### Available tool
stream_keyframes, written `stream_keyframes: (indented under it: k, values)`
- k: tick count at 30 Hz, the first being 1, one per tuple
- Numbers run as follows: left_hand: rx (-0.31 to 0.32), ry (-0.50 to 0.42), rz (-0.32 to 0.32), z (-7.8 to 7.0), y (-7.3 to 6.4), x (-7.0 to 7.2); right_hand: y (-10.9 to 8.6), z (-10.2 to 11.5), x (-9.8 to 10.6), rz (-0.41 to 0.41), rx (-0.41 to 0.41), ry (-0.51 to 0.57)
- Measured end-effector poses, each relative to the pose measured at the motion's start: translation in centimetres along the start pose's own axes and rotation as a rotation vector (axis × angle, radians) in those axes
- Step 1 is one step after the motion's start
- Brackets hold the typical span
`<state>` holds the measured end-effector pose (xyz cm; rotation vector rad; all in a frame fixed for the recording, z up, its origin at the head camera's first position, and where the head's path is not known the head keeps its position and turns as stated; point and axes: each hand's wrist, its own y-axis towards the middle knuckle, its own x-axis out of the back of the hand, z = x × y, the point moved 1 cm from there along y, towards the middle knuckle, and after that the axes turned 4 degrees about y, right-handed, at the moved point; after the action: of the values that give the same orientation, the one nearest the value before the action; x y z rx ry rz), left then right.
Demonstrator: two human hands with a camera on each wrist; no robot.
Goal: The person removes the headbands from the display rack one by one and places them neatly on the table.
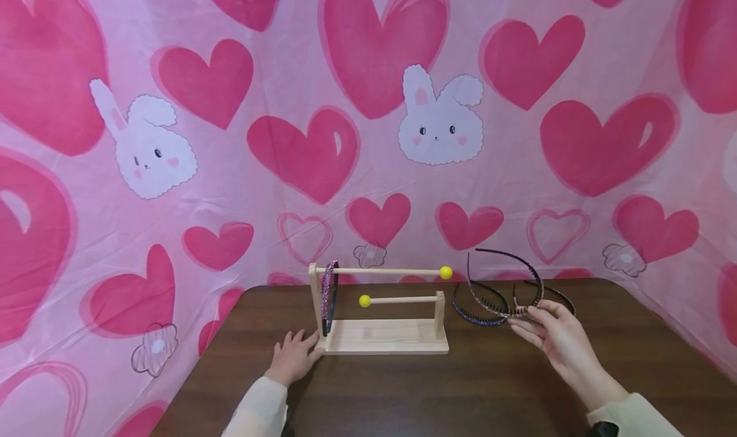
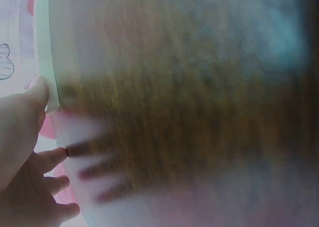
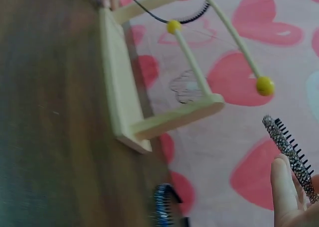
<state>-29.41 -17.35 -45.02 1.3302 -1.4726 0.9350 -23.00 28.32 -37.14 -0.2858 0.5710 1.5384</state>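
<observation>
In the head view my right hand (image 1: 561, 341) pinches a toothed headband (image 1: 540, 277) with a grey, glittery outer face, raised above the table. The right wrist view shows the thumb pressed against the sparkly side of this headband (image 3: 294, 159). To its left stands a pale wooden rack (image 1: 386, 345) with two rods tipped by yellow balls. A pink glittery headband (image 1: 326, 293) hangs on the upper rod at the upright end. Beside the rack's left end, my left hand (image 1: 295, 358) touches the base, its fingers spread and holding nothing.
A blue-purple headband (image 1: 480, 322) lies on the brown table (image 1: 403, 392) right of the rack. Another headband (image 1: 569, 301) is partly hidden behind my right hand. A pink cloth with hearts and rabbits (image 1: 380, 168) hangs behind the table.
</observation>
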Motion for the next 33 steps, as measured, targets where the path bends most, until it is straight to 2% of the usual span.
stream_keyframes:
  k: [6,11,14,21,24,33]
  values:
    - [0.003,-0.001,0.016,-0.1,0.1,-0.3,-1.4,-2.0,1.5,-0.071,-0.135,-0.044]
    - [0.006,0.005,0.01,-0.3,0.0,-0.2,-2.6,-3.7,2.8,-0.137,-0.289,0.021]
    - [0.003,0.005,0.006,-0.4,0.0,0.0,-3.4,-4.5,3.6,-0.122,-0.366,0.06]
    - [0.001,0.003,0.009,-0.4,-0.1,0.1,-4.5,-5.6,5.1,0.008,-0.504,0.135]
    - [0.005,0.006,0.01,-0.3,-0.1,0.2,-4.7,-6.0,5.3,0.008,-0.532,0.16]
    - [0.016,-0.003,0.017,-0.2,-0.1,0.2,-4.8,-6.3,5.4,-0.024,-0.538,0.175]
